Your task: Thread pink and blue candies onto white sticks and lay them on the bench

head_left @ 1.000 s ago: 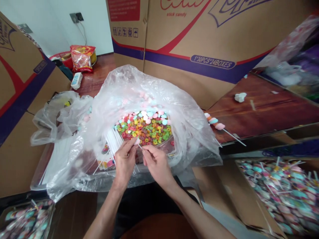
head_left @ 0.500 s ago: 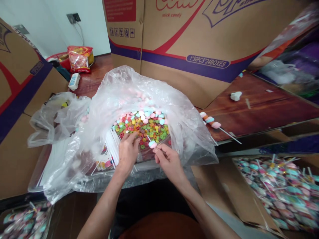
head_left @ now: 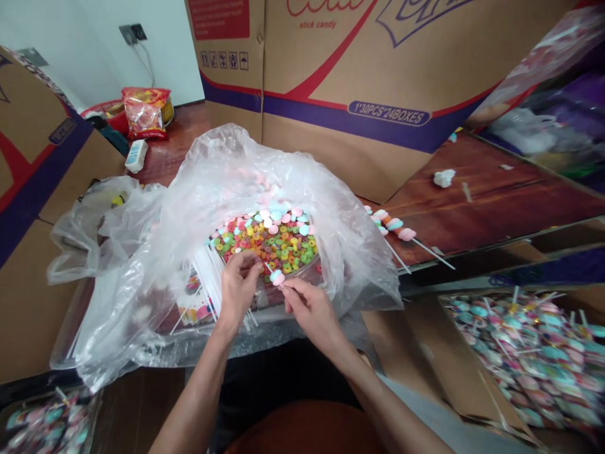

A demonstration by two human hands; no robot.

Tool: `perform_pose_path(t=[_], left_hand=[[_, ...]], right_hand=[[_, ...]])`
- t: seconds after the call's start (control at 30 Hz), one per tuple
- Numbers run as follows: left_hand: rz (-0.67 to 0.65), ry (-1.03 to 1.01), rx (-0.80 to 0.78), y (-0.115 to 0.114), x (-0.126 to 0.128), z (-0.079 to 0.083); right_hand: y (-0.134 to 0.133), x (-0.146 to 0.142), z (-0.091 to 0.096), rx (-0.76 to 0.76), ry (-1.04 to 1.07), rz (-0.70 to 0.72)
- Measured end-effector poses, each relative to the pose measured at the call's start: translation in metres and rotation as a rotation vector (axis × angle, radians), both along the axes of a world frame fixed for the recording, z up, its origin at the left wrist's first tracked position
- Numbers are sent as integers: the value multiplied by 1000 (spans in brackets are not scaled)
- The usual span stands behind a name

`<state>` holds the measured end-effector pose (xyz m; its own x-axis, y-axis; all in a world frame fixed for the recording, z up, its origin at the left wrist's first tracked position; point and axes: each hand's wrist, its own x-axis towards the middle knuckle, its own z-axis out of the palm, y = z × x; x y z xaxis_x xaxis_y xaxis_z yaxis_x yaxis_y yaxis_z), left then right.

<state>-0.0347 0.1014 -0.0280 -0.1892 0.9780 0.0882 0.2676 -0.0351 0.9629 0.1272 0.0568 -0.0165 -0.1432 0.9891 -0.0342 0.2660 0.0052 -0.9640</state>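
Pinched between thumb and fingers, my right hand holds a thin white stick with pink and blue marshmallows threaded on it; the stick's bare tip points up and left. Just left of that tip is my left hand, its thumb and forefinger closed together over the candy pile. Whatever lies between those fingertips is too small to make out. Behind both hands spreads a heap of colourful ring gummies, with loose pink, white and blue marshmallows along its far side.
Clear plastic sheeting drapes around the candy. White sticks lie bundled at left. Finished candy skewers rest on the table at right. Large cartons stand behind; an open box of wrapped candy sticks sits lower right.
My right hand has brought the marshmallow stick left, closer to my left hand. My left fingertips have drawn together, just above the gummies. The view has shifted slightly.
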Motion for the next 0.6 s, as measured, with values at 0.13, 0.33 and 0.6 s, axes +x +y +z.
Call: perform_pose_path(t=[0.13,0.33,0.6], left_hand=[[-53,-76,15,-3,-9,2],[-132,38,118,-5,-18,1],[-120,-96,34,-4,-13,5]], right_hand=[[0,-1,2,41,-30,22],[4,3,5,135,-140,43],[3,-4,1,238,-199,-23]])
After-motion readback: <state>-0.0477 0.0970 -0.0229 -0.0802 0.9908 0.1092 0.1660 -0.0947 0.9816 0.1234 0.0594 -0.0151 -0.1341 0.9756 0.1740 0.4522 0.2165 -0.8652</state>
